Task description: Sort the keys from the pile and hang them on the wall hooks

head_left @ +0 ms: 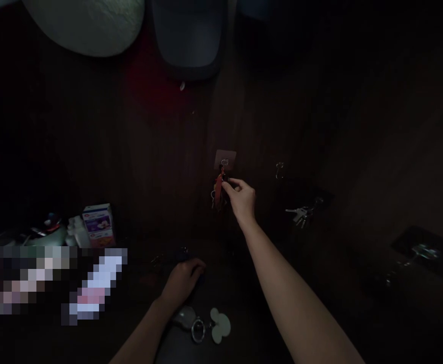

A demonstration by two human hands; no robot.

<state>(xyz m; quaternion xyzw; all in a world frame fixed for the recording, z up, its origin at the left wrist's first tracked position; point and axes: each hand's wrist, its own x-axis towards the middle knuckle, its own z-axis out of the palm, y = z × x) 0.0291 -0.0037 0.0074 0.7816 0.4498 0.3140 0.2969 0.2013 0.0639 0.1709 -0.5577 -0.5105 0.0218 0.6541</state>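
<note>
My right hand (pixel 242 198) is raised to the dark wooden wall, thumb and fingers pinched on a bunch of keys with a red strap (pixel 218 189). The bunch hangs at a small metal hook on a clear adhesive patch (pixel 225 157). Below and to the left, my left hand (pixel 184 280) rests on the dark surface, fingers loosely bent and apparently holding nothing. Small dark metal items (pixel 184 250) lie just beyond its knuckles, too dim to name. Near its wrist is a keychain with a pale mouse-head-shaped charm (pixel 220 326) and a metal ring (pixel 197 330).
Another bunch of keys (pixel 300 215) hangs on the wall to the right, below a bare hook (pixel 279 170). More metal hangs at a hook (pixel 426 251) farther right. A small printed box (pixel 99 225) stands at left beside white bottles (pixel 78 231). Caps (pixel 189 43) hang overhead.
</note>
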